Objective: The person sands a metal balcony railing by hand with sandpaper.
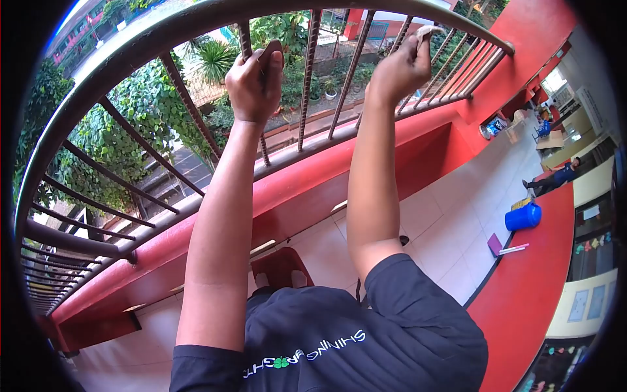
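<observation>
My left hand point(253, 90) is raised in front of a ribbed vertical bar point(245, 38) of the railing, its fingers closed. Between thumb and fingers it holds a flat brown piece point(268, 51) with a rounded top; I cannot tell its kind. My right hand point(400, 70) is up farther right, closed near the thinner bars. A pale, thin piece point(428, 30) sticks out above its fingers, close under the curved top rail point(313, 4). Both arms reach forward at about the same height.
A red ledge point(287, 191) runs below the railing, with plants point(130, 140) beyond. My feet are on a red surface point(283, 261). Along the tiled corridor point(450, 209) are a blue container point(523, 216), a purple item point(494, 245) and a seated person point(555, 176).
</observation>
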### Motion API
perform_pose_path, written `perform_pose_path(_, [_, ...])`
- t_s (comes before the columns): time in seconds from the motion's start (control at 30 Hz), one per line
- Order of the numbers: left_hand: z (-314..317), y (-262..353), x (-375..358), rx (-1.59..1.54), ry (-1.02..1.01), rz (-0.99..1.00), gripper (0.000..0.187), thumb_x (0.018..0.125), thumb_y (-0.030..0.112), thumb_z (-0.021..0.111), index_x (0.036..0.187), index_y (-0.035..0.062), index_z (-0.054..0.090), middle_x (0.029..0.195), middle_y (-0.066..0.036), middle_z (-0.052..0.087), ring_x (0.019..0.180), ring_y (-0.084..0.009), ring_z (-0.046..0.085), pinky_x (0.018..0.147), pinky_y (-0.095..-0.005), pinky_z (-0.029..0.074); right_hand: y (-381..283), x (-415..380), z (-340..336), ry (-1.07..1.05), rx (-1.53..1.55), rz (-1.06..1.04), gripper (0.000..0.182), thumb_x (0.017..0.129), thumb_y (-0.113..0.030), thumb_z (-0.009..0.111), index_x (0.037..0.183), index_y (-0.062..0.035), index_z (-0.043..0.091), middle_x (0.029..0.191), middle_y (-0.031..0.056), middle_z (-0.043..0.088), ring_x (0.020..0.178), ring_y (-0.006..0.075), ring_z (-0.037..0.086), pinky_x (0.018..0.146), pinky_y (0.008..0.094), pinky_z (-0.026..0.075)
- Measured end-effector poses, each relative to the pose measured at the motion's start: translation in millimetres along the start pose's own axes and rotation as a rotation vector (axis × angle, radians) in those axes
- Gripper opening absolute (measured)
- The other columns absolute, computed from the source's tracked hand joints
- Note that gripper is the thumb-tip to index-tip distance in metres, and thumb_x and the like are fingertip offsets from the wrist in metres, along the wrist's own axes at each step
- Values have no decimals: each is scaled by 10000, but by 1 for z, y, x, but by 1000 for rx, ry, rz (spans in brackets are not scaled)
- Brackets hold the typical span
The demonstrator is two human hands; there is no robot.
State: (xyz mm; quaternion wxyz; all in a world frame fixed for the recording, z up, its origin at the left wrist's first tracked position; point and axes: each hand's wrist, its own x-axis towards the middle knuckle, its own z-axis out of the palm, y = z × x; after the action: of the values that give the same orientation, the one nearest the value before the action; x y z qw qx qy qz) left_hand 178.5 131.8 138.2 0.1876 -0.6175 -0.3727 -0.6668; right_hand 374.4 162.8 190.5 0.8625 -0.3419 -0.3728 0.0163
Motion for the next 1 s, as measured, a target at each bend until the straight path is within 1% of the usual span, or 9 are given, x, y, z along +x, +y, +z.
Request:
perform_pose_path(0.1, [-1,4,2,-22,16,19,173,930,183,667,836,41,696,611,-105,583,556,-296,587,518,-386,463,2,-20,46,-213,-73,-425,332,970,15,527,1282,7,639,1225,223,683,1144,328,667,944,358,508])
perform_pose_path(0.2, [-1,-1,1,-17,-2,15,162,922,183,681,851,39,700,627,-113,601,560,-294,596,519,-377,471,-7,-57,38,-420,-252,-656,622,860,89,515,1445,-124,529,1442,208,526,1327,406,494,1143,449,385])
perform_pose_path(0.23, [0,-4,-1,-16,2,9,162,922,183,681,851,39,700,627,-113,601,560,-294,596,519,-377,471,6,-51,34,-378,-246,-626,614,839,104,470,1440,-16,494,1476,211,491,1330,429,488,1176,500,323])
perform_pose_path(0.3, [-2,-4,-2,-28,-21,-17,165,916,186,688,854,34,696,644,-130,616,563,-303,599,520,-383,477,28,-42,36,-315,-413,-28,547,907,92,442,1446,4,471,1477,218,486,1339,431,475,1182,500,315])
perform_pose_path(0.43, [-3,-5,0,-49,-54,-1,152,909,154,682,831,24,674,665,-142,620,595,-331,604,540,-404,484,9,-57,36,-355,-260,-616,479,950,81,464,1425,23,491,1434,275,504,1361,418,451,1155,488,360])
perform_pose_path(0.57, [-3,-4,-1,-71,-44,-29,143,906,151,681,830,29,669,663,-141,617,604,-336,605,549,-414,487,29,-49,40,-298,-213,-113,539,919,107,426,1442,-2,491,1493,225,470,1371,382,459,1159,494,350])
perform_pose_path(0.63, [-3,-5,0,-70,-48,-36,135,905,149,681,837,32,671,664,-139,617,607,-333,606,548,-414,487,12,-56,44,-250,-203,-711,372,1003,21,470,1363,31,561,1412,259,541,1271,408,558,1020,418,510])
perform_pose_path(0.7, [-3,-4,-1,-62,-46,-25,138,904,148,681,832,32,666,665,-139,618,613,-331,610,548,-414,487,25,-54,48,-250,-230,-723,370,1002,28,471,1362,52,552,1409,275,535,1246,401,582,1000,421,523])
perform_pose_path(1.0, [-6,-6,0,-85,-94,-28,155,915,151,677,830,21,670,651,-124,593,578,-311,582,533,-402,454,62,-46,-41,136,-34,138,418,1048,-73,401,1457,-11,454,1432,177,517,1211,294,599,940,415,544])
